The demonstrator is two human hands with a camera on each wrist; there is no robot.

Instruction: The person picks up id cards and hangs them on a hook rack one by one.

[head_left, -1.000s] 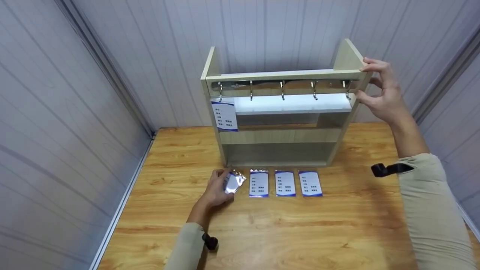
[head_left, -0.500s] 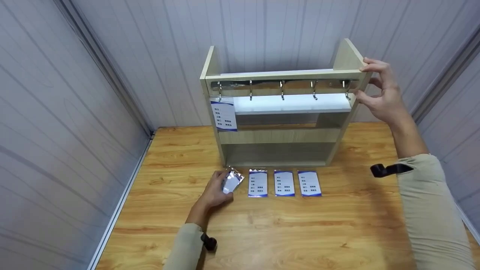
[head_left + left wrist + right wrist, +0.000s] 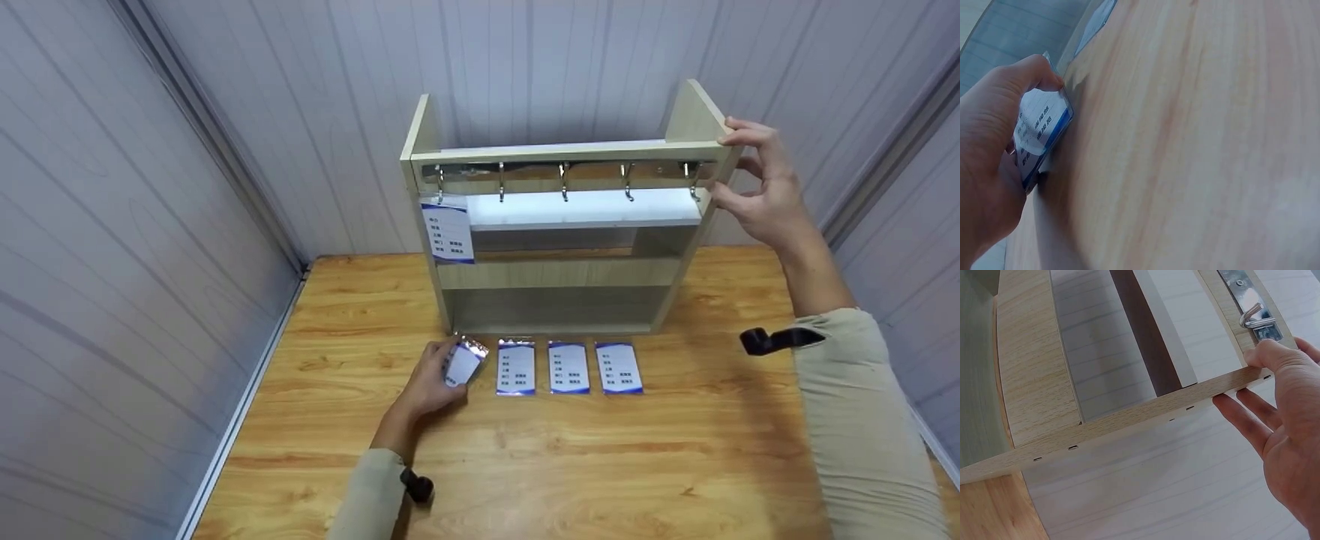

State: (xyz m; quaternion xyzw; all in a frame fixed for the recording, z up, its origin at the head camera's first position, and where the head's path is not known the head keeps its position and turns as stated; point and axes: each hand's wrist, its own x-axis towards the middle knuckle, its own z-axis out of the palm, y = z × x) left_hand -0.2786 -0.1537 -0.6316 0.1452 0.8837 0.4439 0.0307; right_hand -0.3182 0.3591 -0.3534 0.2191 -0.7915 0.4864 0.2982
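At a wooden table (image 3: pixel 585 465), the left hand (image 3: pixel 431 384) pinches a card (image 3: pixel 463 363) while the right hand (image 3: pixel 769 186) grips a rack (image 3: pixel 555 274).

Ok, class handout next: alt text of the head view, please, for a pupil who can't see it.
A person's left hand grips a printed card while their right hand holds the side of a shelf unit on a wooden table. Three similar cards lie in a row in front; another card hangs from the leftmost hook.
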